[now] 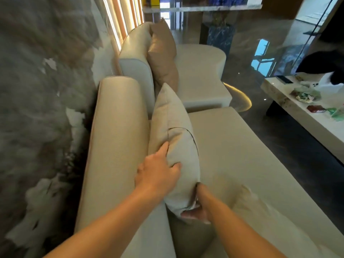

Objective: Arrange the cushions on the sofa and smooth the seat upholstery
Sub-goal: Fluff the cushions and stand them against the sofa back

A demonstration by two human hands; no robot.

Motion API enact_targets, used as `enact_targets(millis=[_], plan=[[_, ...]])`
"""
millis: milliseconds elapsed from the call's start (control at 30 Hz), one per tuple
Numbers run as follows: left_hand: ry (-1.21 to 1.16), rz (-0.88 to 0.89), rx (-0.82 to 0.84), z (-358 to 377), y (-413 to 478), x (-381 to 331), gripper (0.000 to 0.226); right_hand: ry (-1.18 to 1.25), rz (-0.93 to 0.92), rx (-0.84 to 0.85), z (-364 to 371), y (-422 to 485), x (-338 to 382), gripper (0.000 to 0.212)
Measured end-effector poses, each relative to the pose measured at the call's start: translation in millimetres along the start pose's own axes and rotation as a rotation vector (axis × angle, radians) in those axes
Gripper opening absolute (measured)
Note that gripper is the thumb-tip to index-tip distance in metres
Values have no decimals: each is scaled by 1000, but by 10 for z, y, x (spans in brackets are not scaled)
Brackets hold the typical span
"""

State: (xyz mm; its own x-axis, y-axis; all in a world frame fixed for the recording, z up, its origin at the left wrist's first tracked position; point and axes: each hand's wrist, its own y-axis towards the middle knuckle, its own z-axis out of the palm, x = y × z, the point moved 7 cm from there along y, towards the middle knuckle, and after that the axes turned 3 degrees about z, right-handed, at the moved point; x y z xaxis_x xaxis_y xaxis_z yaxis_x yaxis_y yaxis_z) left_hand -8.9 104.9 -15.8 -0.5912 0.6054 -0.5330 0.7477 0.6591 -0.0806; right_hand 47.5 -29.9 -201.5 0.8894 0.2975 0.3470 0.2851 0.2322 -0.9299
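The beige cushion (175,146) stood on edge against the sofa backrest (115,146), leaving no gap behind it. To its right the seat (242,155) lay bare and open as far as its front edge. Farther along, a brown cushion (162,54) blocked the backrest. A low table (297,116) carrying small items stood well apart across the dark floor (297,155).

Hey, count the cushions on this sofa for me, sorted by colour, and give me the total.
Beige fabric cushion, standing on edge against the near backrest and held by the left hand and right hand: 1
Brown satin-like cushion, leaning against the far backrest: 1
Total: 2
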Motion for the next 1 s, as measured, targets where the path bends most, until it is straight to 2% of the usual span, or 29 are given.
enact_targets(millis=[67,167,267,367,433,500,567,667,767,867,933,1000], plan=[[-33,-5,-38,74,-92,106,71,115,-60,-1,-25,-35,-13,59],[-116,-41,-59,92,-102,105,73,204,-145,48,-113,-180,66,42],[-74,-75,-82,58,-172,-19,76,113,-215,86,-231,-389,115,41],[138,-21,-90,5,-312,-216,78,-7,-260,102,-389,-633,73,48],[233,-13,-89,-16,-412,-309,72,-138,-279,90,-569,-806,29,43],[251,-46,-108,-26,-569,-344,78,-338,-352,18,-876,-945,20,48],[223,-114,-170,-25,-840,-339,89,-531,-459,-75,-1274,-1080,34,55],[136,-287,-245,230,-1478,-240,80,-905,-587,-176,-1961,-1293,-89,59],[78,-439,-115,953,-2227,-175,70,-1109,-594,-179,-2684,-1454,-339,65],[-182,-641,85,1860,-2963,-232,85,-1219,-538,-227,-3398,-1521,-480,71],[-255,-754,201,2358,-3376,-321,101,-1182,-496,-270,-3830,-1499,-565,77],[-201,-753,280,2708,-3602,-378,113,-970,-430,-326,-4172,-1410,-700,89]])
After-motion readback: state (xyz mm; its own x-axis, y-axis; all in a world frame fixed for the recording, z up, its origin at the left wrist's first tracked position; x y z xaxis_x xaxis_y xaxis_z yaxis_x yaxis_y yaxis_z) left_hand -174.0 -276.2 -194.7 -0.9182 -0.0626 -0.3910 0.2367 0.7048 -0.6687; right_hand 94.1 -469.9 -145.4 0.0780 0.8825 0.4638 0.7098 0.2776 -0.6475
